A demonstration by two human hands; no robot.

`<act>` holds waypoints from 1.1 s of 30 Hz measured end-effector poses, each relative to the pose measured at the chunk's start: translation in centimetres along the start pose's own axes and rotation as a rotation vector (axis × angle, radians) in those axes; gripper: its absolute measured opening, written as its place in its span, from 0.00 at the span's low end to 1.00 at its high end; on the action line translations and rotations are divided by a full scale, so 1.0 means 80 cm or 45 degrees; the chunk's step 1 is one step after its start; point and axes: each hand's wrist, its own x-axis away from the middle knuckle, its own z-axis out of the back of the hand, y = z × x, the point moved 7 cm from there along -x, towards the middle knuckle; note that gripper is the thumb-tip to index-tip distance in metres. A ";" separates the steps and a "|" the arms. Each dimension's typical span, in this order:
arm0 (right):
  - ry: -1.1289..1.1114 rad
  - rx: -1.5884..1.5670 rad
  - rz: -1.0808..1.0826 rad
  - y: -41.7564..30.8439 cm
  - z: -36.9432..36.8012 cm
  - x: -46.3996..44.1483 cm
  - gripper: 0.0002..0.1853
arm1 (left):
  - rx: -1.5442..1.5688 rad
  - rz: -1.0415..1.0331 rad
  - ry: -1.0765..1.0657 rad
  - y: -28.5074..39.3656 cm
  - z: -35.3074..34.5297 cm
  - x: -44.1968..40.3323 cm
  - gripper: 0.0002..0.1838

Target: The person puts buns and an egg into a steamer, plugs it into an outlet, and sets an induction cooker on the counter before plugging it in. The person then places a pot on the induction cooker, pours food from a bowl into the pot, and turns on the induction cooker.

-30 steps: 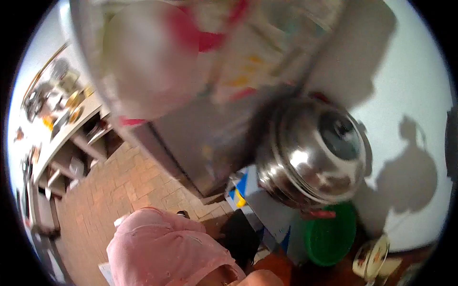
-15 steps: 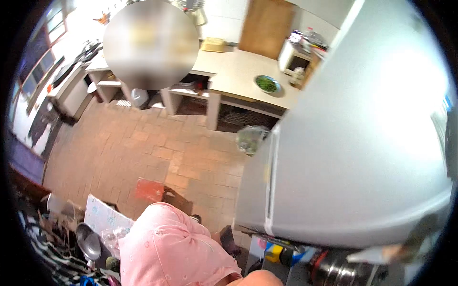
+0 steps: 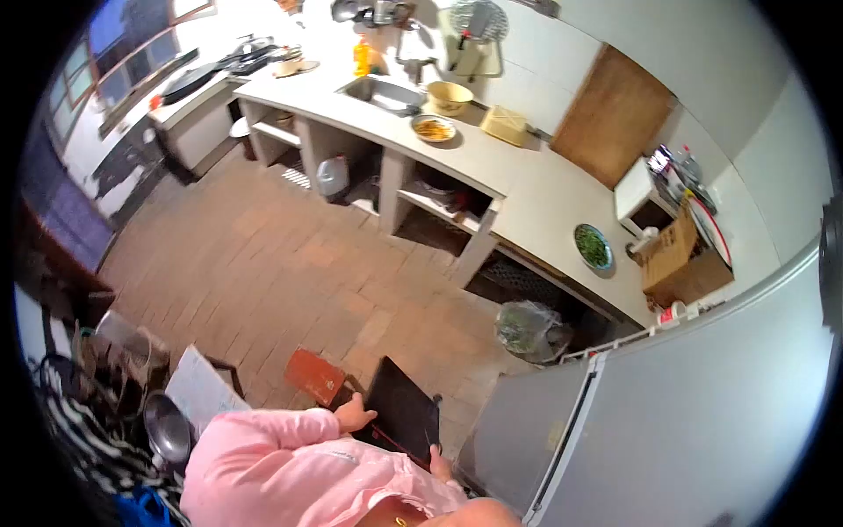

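Observation:
A dark, flat rectangular panel (image 3: 406,408) stands tilted low in front of my body; I cannot tell what kind of thing it belongs to. My left hand (image 3: 355,413), at the end of a pink sleeve, is closed on its left edge. On the lower right edge my right hand (image 3: 440,463) grips it with the thumb side showing, while the other fingers are mostly hidden. Just beyond my left hand is a small stool with a red top (image 3: 315,376).
A fridge (image 3: 685,413) fills the right side. Along the wall runs a counter (image 3: 544,189) with a dish of greens (image 3: 593,246), a cardboard box (image 3: 680,263), a yellow bowl (image 3: 450,98) and a sink (image 3: 382,94). A plastic bag (image 3: 529,330) lies by the fridge. Left stands a metal pan (image 3: 167,429).
My view has swung, bringing the sink and cardboard box into sight. The dark panel now shows in front of me, with both hands on it; neither hand was clear before.

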 end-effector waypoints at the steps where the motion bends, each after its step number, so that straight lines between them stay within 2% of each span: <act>1: 0.092 -0.033 -0.044 -0.010 -0.002 -0.028 0.39 | 0.038 -0.027 0.072 0.006 0.022 0.002 0.36; 2: -0.004 -0.154 -0.100 0.013 -0.031 -0.096 0.39 | 0.124 -0.087 0.112 0.002 0.033 -0.013 0.33; 4: 0.171 -0.027 0.188 -0.104 0.027 -0.071 0.35 | 0.296 -0.200 0.193 0.016 0.061 -0.030 0.28; 6: 0.116 -0.136 0.309 -0.138 0.032 -0.128 0.31 | 0.405 -0.308 0.265 0.046 0.097 -0.037 0.24; 7: 0.084 -0.259 0.431 -0.184 0.052 -0.125 0.28 | 0.433 -0.363 0.298 0.062 0.113 -0.047 0.23; 8: 0.281 -0.214 0.638 -0.273 0.105 -0.065 0.27 | 0.467 -0.416 0.336 0.078 0.126 -0.059 0.22; 9: 0.148 -0.280 0.403 -0.291 0.114 -0.081 0.27 | 0.521 -0.483 0.361 0.095 0.139 -0.075 0.21; 11: 0.417 -0.097 0.614 -0.362 0.161 -0.089 0.27 | 0.632 -0.616 0.416 0.133 0.166 -0.105 0.19; 14: 0.654 -0.081 0.758 -0.463 0.222 -0.104 0.29 | 0.661 -0.783 0.464 0.237 0.229 -0.131 0.18; 17: 0.689 -0.169 0.788 -0.545 0.274 -0.126 0.29 | 0.613 -0.891 0.479 0.307 0.282 -0.163 0.17; 18: 0.615 -0.116 0.744 -0.572 0.288 -0.131 0.31 | 0.594 -0.953 0.498 0.329 0.296 -0.179 0.17; 19: 0.676 -0.143 0.771 -0.595 0.302 -0.139 0.31 | 0.579 -1.019 0.518 0.357 0.316 -0.186 0.17; 21: 0.796 -0.187 0.832 -0.629 0.318 -0.171 0.32 | 0.587 -0.976 0.483 0.398 0.341 -0.212 0.17; 22: 0.881 -0.187 0.897 -0.647 0.324 -0.190 0.26 | 0.597 -0.990 0.485 0.416 0.353 -0.228 0.17; 25: 0.794 -0.268 0.827 -0.691 0.337 -0.231 0.25 | 0.563 -1.024 0.492 0.456 0.378 -0.289 0.18; 29: 0.778 -0.229 0.734 -0.742 0.346 -0.286 0.33 | 0.535 -1.015 0.385 0.504 0.411 -0.365 0.18; 33: 0.814 -0.206 0.579 -0.795 0.352 -0.315 0.31 | 0.474 -1.001 0.263 0.540 0.437 -0.458 0.18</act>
